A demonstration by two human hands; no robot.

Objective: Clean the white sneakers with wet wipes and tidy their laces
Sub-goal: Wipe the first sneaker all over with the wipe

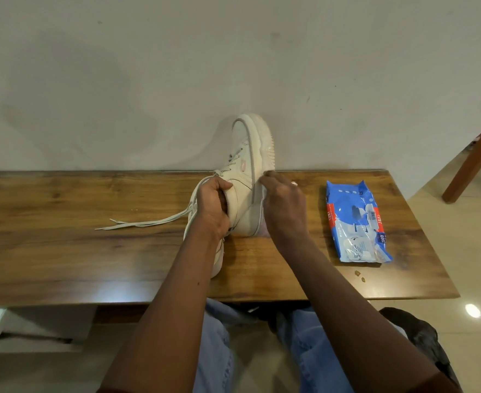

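A white sneaker (250,154) stands toe-up on its heel on the wooden table (77,251). My left hand (213,205) grips it at the collar, fingers curled into the opening. My right hand (283,205) pinches a white wet wipe (259,194) against the sole side of the shoe. A second white sneaker (218,259) lies behind my left forearm, mostly hidden. Loose laces (142,222) trail left across the table.
A blue pack of wet wipes (355,222) lies on the table to the right. The wall stands right behind the table's far edge. A wooden chair leg (474,160) leans at far right. Small crumbs (359,276) sit near the front edge.
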